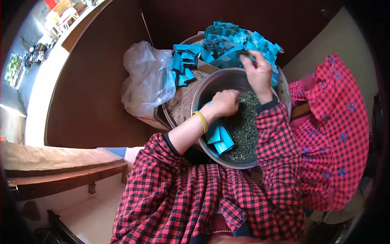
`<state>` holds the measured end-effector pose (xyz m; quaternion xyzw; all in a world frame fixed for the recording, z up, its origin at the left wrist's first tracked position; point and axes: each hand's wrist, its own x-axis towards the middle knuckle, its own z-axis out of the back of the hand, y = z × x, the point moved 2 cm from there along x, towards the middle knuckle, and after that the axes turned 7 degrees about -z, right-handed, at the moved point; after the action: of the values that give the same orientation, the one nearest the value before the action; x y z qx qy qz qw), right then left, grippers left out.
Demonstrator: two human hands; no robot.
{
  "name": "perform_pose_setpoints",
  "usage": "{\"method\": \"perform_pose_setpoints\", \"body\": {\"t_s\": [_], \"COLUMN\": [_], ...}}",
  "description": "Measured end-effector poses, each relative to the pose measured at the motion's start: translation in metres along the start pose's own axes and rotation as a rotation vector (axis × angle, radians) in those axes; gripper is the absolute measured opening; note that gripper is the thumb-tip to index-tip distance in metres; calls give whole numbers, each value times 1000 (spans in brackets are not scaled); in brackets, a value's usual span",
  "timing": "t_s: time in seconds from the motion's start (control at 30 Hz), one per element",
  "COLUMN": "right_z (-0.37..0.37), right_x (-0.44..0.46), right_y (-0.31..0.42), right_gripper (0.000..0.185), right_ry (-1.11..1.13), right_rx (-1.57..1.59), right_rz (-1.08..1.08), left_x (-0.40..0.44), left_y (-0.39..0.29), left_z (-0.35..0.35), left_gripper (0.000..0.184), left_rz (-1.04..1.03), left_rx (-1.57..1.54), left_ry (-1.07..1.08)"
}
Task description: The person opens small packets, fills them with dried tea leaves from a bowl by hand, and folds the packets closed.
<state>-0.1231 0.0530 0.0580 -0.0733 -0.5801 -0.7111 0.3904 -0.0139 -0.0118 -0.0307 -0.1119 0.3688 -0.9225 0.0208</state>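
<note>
My left hand (226, 103), a yellow band at its wrist, is closed inside a grey round basin (196, 106). A small shiny bit shows by its fingertips, but I cannot make out what it is. Beneath it lie dark green dried leaves (244, 136), like loose tea. Several flat blue packets (219, 137) rest in the basin's left side. Above the far rim, my right hand (258, 74) has thumb and fingers bent together at the edge of a blue foil packet (230, 59), in front of a big heap of blue packets (239, 38).
Behind the basin is a wide woven tray (183, 101) with a smaller group of blue packets (185, 61). A clear plastic bag (148, 77) stands at its left. Brown panels (97, 81) enclose the back and left. Red checked cloth (329, 142) is at right.
</note>
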Motion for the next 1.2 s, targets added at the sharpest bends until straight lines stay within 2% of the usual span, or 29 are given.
{"method": "perform_pose_setpoints", "body": {"t_s": [0.03,0.07,0.13,0.17,0.23,0.4,0.5,0.6,0.67,0.8,0.9,0.93,1.03,1.07,1.17,1.2], "right_z": [-11,-22,-34,-37,-42,-51,-56,-56,-47,-10,21,25,21,18,-1,-5], "right_x": [4,7,10,11,12,-1,2,3,-4,-25,-55,-64,-95,-100,-113,-116], "right_y": [-5,-9,-8,-6,-2,-18,-43,-41,-43,-12,-23,-27,-39,-37,-18,-15], "right_gripper": [22,21,21,19,18,20,20,19,19,21,19,19,20,20,26,26], "right_ry": [4,5,15,1,-33,133,118,81,57,149,594,599,930,928,1148,1135], "right_rx": [-116,-231,-343,-348,-353,-614,-883,-862,-862,-739,-733,-732,-18,-6,-226,-212], "right_rz": [69,137,213,349,621,689,498,429,373,400,-48,-68,-670,-672,-412,-416], "left_x": [-4,-6,-11,-13,-14,-15,-14,-12,-10,-7,-7,-7,-5,-6,-6,-6], "left_y": [-7,-8,-9,-10,-11,-13,-13,-10,-5,0,11,14,16,15,12,13], "left_z": [0,2,2,1,1,0,5,7,3,13,30,27,23,22,21,20], "left_gripper": [31,31,30,30,30,29,29,28,27,24,24,24,21,21,23,23], "left_rz": [43,48,-3,-26,-28,-56,-54,-38,-30,58,216,217,178,180,193,187], "left_rx": [130,126,216,259,251,241,229,199,235,344,354,347,343,351,319,331], "left_ry": [175,164,300,370,380,427,440,455,383,296,134,152,35,44,18,32]}}
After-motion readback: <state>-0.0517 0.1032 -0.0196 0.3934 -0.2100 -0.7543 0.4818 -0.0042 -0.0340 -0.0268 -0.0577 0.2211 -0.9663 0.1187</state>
